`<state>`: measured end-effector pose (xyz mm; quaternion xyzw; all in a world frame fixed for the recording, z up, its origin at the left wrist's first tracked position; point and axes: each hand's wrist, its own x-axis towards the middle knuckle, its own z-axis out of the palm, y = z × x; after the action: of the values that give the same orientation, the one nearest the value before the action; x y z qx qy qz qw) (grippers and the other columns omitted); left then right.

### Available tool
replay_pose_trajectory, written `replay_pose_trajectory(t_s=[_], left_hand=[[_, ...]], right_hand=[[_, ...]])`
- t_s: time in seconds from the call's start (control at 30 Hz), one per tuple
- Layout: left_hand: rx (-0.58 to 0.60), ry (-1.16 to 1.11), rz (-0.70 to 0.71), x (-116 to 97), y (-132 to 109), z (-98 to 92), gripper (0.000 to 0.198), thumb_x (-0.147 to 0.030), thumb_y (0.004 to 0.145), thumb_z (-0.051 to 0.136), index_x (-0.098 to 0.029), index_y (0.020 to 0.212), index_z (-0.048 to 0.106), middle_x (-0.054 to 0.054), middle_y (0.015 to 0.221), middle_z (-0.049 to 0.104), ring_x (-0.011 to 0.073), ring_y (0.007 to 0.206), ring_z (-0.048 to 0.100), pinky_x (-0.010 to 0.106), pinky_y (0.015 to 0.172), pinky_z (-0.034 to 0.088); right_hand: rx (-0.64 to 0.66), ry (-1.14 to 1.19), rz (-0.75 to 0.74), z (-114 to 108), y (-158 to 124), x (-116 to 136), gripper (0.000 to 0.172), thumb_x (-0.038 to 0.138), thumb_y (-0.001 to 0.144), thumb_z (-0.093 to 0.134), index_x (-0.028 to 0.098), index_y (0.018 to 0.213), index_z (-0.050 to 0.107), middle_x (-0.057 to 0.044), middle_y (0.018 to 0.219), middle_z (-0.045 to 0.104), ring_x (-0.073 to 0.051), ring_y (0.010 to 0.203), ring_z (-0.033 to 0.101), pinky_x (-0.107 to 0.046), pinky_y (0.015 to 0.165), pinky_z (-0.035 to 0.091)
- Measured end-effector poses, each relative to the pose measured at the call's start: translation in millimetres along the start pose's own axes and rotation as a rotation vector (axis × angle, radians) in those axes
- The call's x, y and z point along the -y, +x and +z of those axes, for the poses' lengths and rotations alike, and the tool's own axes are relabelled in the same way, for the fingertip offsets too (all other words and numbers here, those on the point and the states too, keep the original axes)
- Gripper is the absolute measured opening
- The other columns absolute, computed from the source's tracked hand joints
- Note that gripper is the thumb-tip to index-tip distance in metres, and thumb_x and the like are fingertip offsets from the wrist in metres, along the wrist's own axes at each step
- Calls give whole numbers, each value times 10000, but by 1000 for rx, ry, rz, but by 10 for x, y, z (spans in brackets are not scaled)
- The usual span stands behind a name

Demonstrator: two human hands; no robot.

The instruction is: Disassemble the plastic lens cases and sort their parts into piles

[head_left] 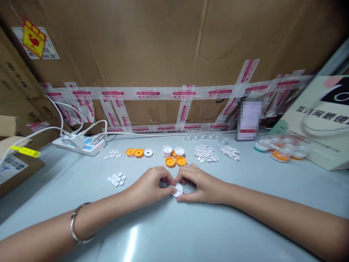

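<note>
Between my two hands, low over the grey table, is a small round white plastic part (178, 190). My left hand (156, 183) pinches its left side with thumb and fingertips. From the right, my right hand (200, 183) curls round it, thumb at the near edge and fingers at the far edge. Just beyond my hands lie orange round caps (170, 162) and white round caps (179, 151), some stacked. Farther left is a row of orange rings (139, 153) and one white ring (148, 153). Small white discs (117, 179) lie left of my left hand.
A white power strip (79, 143) with plugged cables stands back left, near small white pieces (112, 154). White flat parts (205, 153), clear domes (204, 135) and domed orange pieces (282, 154) lie right. A phone (249, 118) leans against the cardboard (152, 47); a printed bag (319, 123) stands beside.
</note>
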<state>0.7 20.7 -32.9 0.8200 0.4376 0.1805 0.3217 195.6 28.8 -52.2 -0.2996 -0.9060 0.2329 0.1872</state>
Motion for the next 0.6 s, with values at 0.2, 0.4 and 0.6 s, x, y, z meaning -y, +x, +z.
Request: replay_pose_trajectory(t_s=[0.2,0.4,0.6], left_hand=[[21,231,117,-51,-14,-49,68,-198,744,599,-169,737,660,21,734,662,150,692,598,251,639,426],[-49,551,440,29,-32,-1,182,-178,800,484,-163,687,626,42,666,655,161,635,601,280,614,388],[61,559,282,-77,-17,-252,140,-141,736,516,-170,705,650,33,696,675,150,662,599,243,627,393]], right_hand=[[-13,13,-38,7,5,-11,279,408,734,649,178,873,574,5,734,518,-137,723,482,-286,740,374],[-26,23,-42,10,5,-15,265,393,724,660,181,853,567,6,737,535,-133,720,492,-284,738,381],[-26,42,-43,13,-3,-22,263,377,716,668,185,873,580,2,750,543,-131,721,497,-278,734,385]])
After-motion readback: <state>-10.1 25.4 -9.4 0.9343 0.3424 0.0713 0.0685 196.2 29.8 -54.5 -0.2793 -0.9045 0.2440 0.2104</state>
